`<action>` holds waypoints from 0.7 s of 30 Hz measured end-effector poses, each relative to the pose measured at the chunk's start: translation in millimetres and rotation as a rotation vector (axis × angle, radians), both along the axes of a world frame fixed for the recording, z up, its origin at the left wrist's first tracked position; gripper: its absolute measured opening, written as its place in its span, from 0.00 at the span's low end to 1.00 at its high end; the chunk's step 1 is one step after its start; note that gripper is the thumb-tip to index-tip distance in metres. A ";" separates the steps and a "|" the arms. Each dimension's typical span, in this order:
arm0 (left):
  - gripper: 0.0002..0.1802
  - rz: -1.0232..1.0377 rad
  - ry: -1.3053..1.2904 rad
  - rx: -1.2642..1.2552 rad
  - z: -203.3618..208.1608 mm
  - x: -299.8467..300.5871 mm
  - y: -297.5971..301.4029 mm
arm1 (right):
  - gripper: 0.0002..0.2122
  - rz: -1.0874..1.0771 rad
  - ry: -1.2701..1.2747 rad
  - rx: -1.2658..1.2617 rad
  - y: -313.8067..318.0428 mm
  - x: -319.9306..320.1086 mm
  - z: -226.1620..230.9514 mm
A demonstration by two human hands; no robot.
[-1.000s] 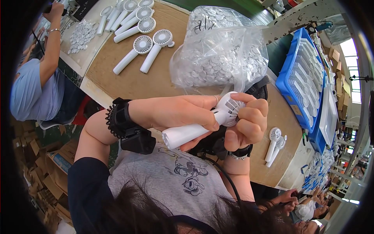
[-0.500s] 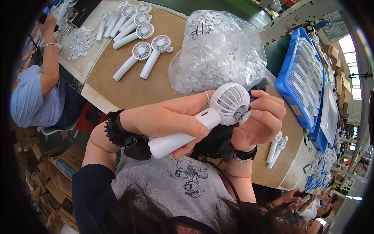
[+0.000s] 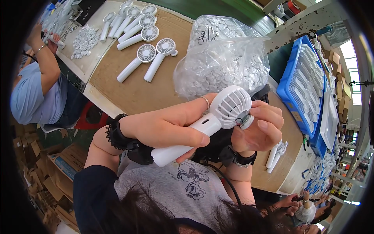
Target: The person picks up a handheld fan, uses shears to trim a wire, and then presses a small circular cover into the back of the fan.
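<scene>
My left hand (image 3: 165, 128) is wrapped round the handle of a white handheld fan (image 3: 231, 105), held tilted in front of my chest with its slatted round head up and to the right. My right hand (image 3: 261, 130) is curled at the right side of the fan's head. Its fingers touch a small round white cap (image 3: 246, 122) there. Thin dark wires show in the gap between cap and head. The thumb's contact with the cap is only partly visible.
Beyond my hands stands a clear plastic bag (image 3: 222, 58) full of small white discs. Several white fans (image 3: 146, 54) lie on the brown board (image 3: 111, 91) at left, near a pile of white pieces (image 3: 85, 41). A blue crate (image 3: 300, 85) is at right. Co-workers sit at both sides.
The view has shifted slightly. My right fingers have turned a little at the fan's side, and the round cap and wires now show more plainly. My left hand keeps its hold.
</scene>
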State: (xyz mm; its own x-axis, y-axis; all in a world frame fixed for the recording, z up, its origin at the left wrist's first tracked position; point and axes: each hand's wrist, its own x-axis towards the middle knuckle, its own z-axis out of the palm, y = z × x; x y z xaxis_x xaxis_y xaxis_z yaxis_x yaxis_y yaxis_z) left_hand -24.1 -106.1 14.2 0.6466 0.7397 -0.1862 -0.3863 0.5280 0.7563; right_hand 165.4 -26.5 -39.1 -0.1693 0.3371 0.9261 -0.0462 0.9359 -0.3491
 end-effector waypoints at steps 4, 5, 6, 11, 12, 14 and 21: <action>0.35 -0.006 0.006 -0.011 1.9 -0.5 0.5 | 0.20 -0.016 0.000 -0.005 -1.5 0.2 -0.1; 0.36 -0.012 0.008 -0.013 2.2 -0.3 0.8 | 0.20 -0.025 -0.004 -0.007 -1.9 0.7 -0.1; 0.36 -0.014 0.007 -0.013 2.8 0.0 0.9 | 0.20 -0.027 -0.005 -0.006 -2.4 1.2 -0.1; 0.41 -0.014 0.056 -0.035 4.7 1.7 -0.4 | 0.21 -0.032 0.002 -0.011 -4.3 1.3 -1.0; 0.39 -0.013 0.064 -0.010 4.3 2.0 -0.9 | 0.22 -0.030 0.009 -0.011 -4.6 1.2 -1.8; 0.37 -0.014 0.071 0.013 4.4 1.6 -0.5 | 0.22 -0.030 0.015 -0.012 -4.5 1.0 -1.8; 0.39 0.010 0.170 0.143 7.7 0.6 -0.7 | 0.20 -0.073 -0.003 0.038 -3.7 -0.6 -1.6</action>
